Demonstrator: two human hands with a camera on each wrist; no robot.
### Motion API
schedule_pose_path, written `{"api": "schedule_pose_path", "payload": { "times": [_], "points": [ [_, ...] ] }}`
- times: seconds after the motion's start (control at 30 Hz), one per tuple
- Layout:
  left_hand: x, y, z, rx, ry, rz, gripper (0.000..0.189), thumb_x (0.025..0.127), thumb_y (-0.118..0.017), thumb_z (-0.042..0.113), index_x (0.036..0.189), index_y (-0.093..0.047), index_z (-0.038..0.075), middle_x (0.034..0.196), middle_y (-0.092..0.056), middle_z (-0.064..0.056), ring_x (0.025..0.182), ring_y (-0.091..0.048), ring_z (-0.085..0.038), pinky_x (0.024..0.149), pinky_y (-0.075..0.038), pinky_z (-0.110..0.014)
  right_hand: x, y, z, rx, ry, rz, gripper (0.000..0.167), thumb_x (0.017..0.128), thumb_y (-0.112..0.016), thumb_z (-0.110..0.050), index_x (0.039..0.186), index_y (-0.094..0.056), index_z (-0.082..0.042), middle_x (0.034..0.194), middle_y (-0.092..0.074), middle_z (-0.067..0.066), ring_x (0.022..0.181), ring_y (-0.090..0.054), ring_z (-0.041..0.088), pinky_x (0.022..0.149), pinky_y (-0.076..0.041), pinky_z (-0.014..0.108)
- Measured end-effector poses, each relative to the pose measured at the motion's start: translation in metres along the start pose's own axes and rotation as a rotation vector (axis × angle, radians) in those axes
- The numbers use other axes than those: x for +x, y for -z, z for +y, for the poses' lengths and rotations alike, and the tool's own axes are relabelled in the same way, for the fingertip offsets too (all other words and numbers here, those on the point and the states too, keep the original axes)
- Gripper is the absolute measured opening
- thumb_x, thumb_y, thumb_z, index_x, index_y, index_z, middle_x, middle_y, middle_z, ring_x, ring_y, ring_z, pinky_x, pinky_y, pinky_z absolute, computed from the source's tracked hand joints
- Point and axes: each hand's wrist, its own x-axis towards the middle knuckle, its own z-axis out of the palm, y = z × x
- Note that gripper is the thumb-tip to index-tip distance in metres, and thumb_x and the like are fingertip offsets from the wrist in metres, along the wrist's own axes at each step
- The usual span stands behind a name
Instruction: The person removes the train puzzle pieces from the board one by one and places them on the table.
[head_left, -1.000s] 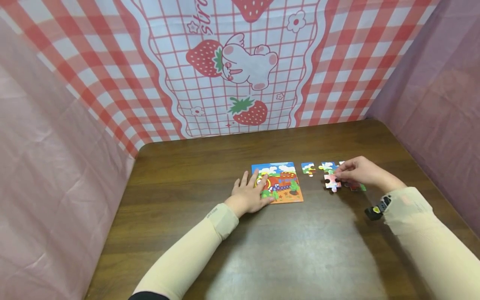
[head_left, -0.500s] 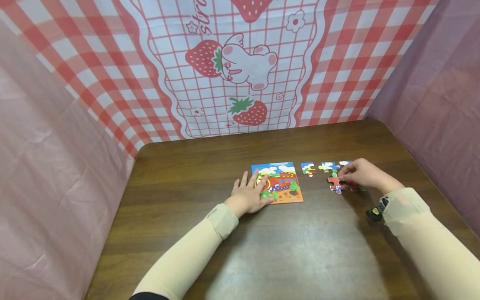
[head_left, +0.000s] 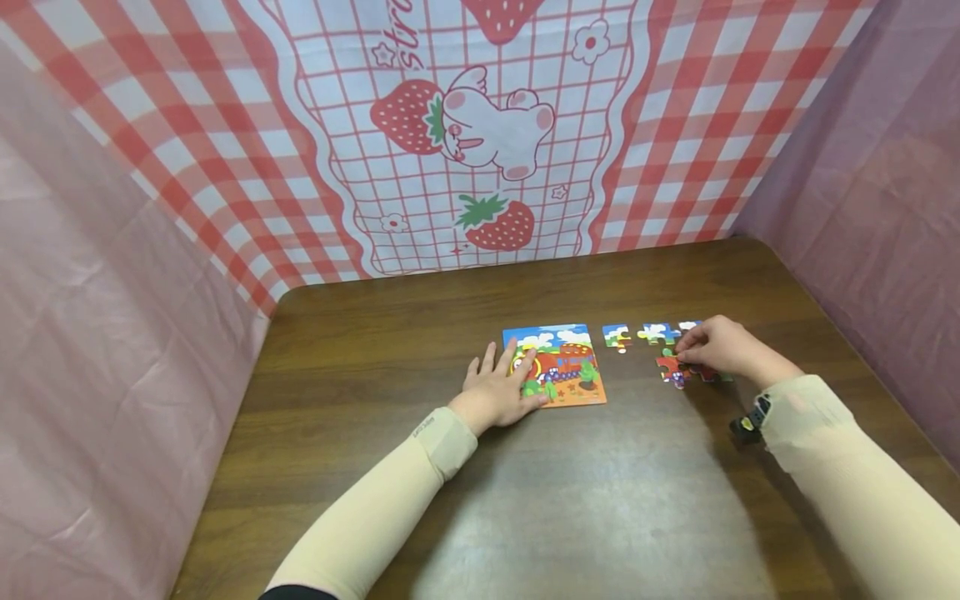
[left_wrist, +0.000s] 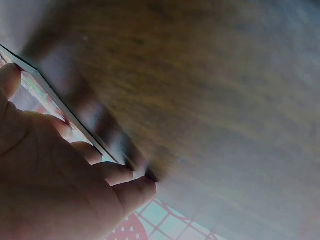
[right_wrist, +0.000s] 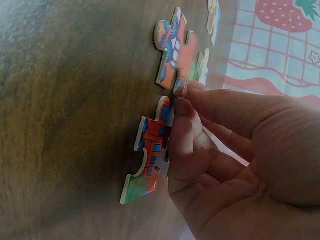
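Right hand [head_left: 724, 345] has a closed thumb-and-finger grip on a corner of the red puzzle piece [head_left: 670, 368], at 3 o'clock from the picture card [head_left: 577, 367]; left hand [head_left: 495, 392] lies over the card's 9 o'clock side, fingers spread, grasping nothing. Risk: train-window piece [right_wrist: 150, 131] lies just beside the pinched one, toward 3 o'clock, partly behind the fingers, so a sideways nudge could skew it; forcing a misaligned knob could bend an edge. Pieces look like stiff pale-edged cardboard, printed faces, rounded knobs and notches; table [head_left: 450, 517] dark, shiny, wood-grained, probably slippery
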Motion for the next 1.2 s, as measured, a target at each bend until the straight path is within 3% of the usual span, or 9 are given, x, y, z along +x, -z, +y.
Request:
{"api": "schedule_pose_path", "payload": {
  "times": [0.17, 0.47, 0.67, 0.93, 1.2],
  "points": [
    [-0.007, 0.003, 0.0, 0.0, -0.011, 0.042, 0.082, 0.099, -0.032, 0.073, 0.165, -0.002, 0.036, 0.17, 0.003, -0.003, 0.153, 0.0, -0.036, 0.119, -0.012, -0.055, 0.002, 0.001, 0.0, -0.012, -0.004, 0.002, 0.01, 0.092, -0.076, -0.014, 0.091, -0.077, -0.003, 0.087, -0.07, 0.004, 0.076, -0.056, 0.02, 0.07, -0.046, 0.039],
    [-0.008, 0.001, 0.0, -0.005, -0.015, 0.042, 0.082, 0.098, -0.032, 0.074, 0.165, -0.003, 0.035, 0.17, 0.003, -0.003, 0.153, 0.0, -0.036, 0.119, -0.011, -0.055, 0.0, -0.001, 0.002, -0.004, -0.013, -0.011, 0.013, 0.093, -0.076, -0.017, 0.095, -0.077, -0.004, 0.09, -0.07, 0.005, 0.079, -0.055, 0.021, 0.07, -0.046, 0.038],
    [-0.014, -0.001, 0.012, 0.056, -0.041, 0.073, 0.082, 0.099, -0.029, 0.074, 0.165, -0.003, 0.034, 0.17, 0.003, -0.004, 0.153, 0.001, -0.034, 0.12, -0.011, -0.054, -0.001, -0.002, -0.003, 0.026, -0.022, 0.008, 0.017, 0.094, -0.075, -0.019, 0.098, -0.076, -0.002, 0.087, -0.069, 0.002, 0.077, -0.055, 0.021, 0.068, -0.046, 0.038],
    [-0.037, -0.004, 0.038, 0.056, -0.101, 0.087, 0.083, 0.098, -0.035, 0.074, 0.165, -0.009, 0.032, 0.17, 0.0, -0.008, 0.153, -0.001, -0.035, 0.118, -0.017, -0.057, 0.002, -0.004, -0.021, 0.044, 0.008, 0.048, 0.017, 0.094, -0.075, -0.02, 0.098, -0.076, -0.003, 0.081, -0.069, 0.001, 0.071, -0.056, 0.019, 0.064, -0.047, 0.037],
    [-0.045, -0.009, 0.041, 0.074, -0.182, 0.05, 0.081, 0.1, -0.037, 0.071, 0.165, -0.016, 0.028, 0.17, -0.005, -0.011, 0.153, -0.006, -0.036, 0.12, -0.018, -0.048, 0.011, -0.015, -0.048, 0.056, 0.061, 0.052, 0.013, 0.094, -0.075, -0.016, 0.096, -0.075, -0.003, 0.077, -0.068, 0.001, 0.065, -0.057, 0.019, 0.06, -0.047, 0.037]
  ]
}}
